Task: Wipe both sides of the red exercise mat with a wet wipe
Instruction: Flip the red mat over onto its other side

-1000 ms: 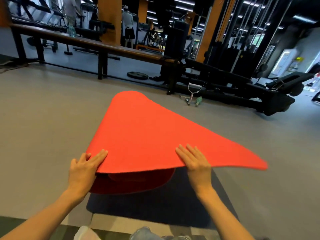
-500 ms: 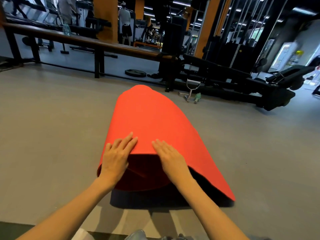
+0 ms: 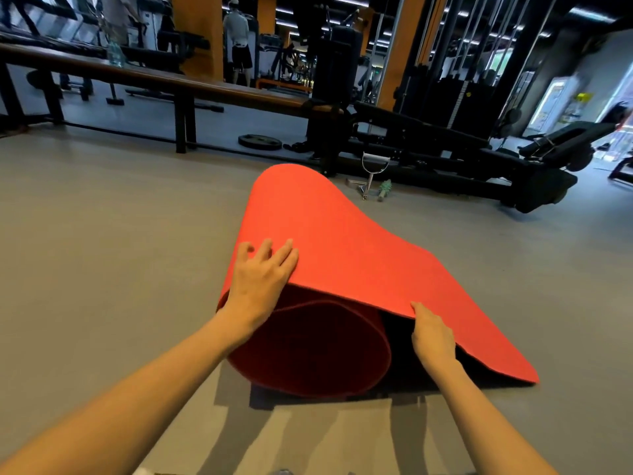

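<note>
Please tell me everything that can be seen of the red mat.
The red mat looks like matte foam. It lies on the grey floor, its near end curled into a loose roll under an arching upper sheet that reaches away. The left hand rests on top at the left; the right hand holds the near edge, fingers hidden beneath.

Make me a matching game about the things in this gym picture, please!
Things:
1 mat
2 left hand
3 right hand
4 weight plate

Descriptions:
A dark, lying flat on the floor far off
B red and partly rolled up
C gripping the mat's near edge
D resting on top of the mat

Pairs: 1-B; 2-D; 3-C; 4-A
</note>
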